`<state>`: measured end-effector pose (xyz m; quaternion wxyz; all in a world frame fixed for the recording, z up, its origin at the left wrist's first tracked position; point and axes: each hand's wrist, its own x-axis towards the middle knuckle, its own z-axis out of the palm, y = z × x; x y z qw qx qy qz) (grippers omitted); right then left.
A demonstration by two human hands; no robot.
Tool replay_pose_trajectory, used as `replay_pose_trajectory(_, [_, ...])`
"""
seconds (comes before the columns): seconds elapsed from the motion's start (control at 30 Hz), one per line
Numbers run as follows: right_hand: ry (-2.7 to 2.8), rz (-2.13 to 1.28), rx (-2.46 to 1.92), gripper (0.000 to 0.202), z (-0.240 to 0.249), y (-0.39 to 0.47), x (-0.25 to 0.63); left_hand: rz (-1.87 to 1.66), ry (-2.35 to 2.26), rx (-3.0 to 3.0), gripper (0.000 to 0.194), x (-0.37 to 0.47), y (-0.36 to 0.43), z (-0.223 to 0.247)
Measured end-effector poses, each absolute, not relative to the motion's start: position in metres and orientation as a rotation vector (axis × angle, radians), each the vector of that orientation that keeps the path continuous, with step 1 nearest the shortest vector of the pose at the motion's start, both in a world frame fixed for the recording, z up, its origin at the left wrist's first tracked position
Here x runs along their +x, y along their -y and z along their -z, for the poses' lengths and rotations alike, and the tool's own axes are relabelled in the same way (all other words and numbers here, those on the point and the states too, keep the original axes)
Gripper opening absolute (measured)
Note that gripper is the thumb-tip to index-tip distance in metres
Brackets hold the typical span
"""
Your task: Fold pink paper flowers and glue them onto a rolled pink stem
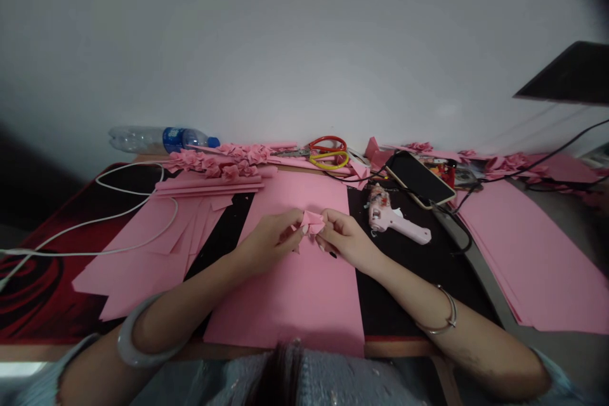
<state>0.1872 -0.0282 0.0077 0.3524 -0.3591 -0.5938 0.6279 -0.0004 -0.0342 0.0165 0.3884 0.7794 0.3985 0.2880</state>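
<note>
Dark mat (413,285), folded paper (313,222) between left hand (271,239) and right hand (349,239), both curled, pinching.

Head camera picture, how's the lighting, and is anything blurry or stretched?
Head view: dim, soft light, the wall darkening toward the corners; head view: soft shadow on the pink sheet; head view: folded pink paper between left hand and right hand looks slightly soft, its finest creases unclear; head view: the sides look stretched, likely by a wide lens.
</note>
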Motion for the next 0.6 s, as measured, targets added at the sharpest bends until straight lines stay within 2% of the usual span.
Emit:
replay_pose_trajectory(0.13, [1.532,-1.600,-0.942,0.026,-0.0093,0.0297,0.1858,-0.792,-0.920,1.683,0.007,0.0019,0.0349,-0.0097])
replay_pose_trajectory(0.33, [1.480,-1.592,-0.936,0.031,-0.0094,0.0300,0.1852,-0.829,-0.730,1.330,0.014,0.0051,0.0361,-0.0125])
replay_pose_trajectory(0.6, [1.408,-1.609,-0.920,0.034,-0.0076,0.0292,0.1859,-0.868,-0.743,0.978,0.024,0.0087,0.0329,-0.0094])
